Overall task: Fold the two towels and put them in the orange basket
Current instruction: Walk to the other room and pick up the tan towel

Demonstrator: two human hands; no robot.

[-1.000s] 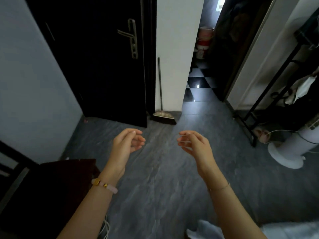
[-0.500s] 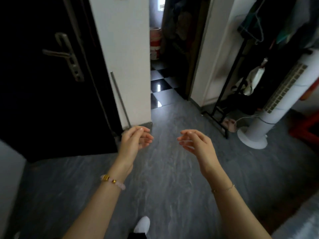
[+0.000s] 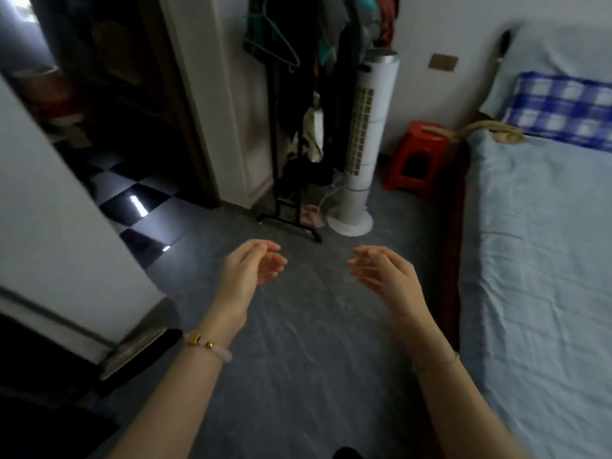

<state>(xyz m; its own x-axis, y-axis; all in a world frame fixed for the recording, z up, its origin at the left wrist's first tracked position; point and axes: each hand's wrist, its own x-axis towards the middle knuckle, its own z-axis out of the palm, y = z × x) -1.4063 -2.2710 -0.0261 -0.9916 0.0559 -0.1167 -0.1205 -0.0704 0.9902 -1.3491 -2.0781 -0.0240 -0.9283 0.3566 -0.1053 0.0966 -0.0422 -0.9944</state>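
My left hand (image 3: 246, 271) and my right hand (image 3: 385, 271) are held out in front of me above the grey floor (image 3: 298, 359), palms turned toward each other, fingers loosely curled and apart. Neither hand holds anything. A blue and white checked cloth (image 3: 559, 109) lies at the head of the bed on the right; whether it is a towel or a pillow I cannot tell. A beige twisted cloth (image 3: 490, 130) lies on the bed's near corner beside it. No orange basket is in view.
A bed with a pale blue sheet (image 3: 536, 260) fills the right side. A red plastic stool (image 3: 417, 157), a white tower fan (image 3: 367, 144) and a black clothes rack (image 3: 288, 127) stand ahead. A doorway with a checkered floor (image 3: 139, 207) opens at left.
The view has swung to the right: the dark door has left the frame and the bed, stool and fan have come in. Both hands keep the same empty pose.
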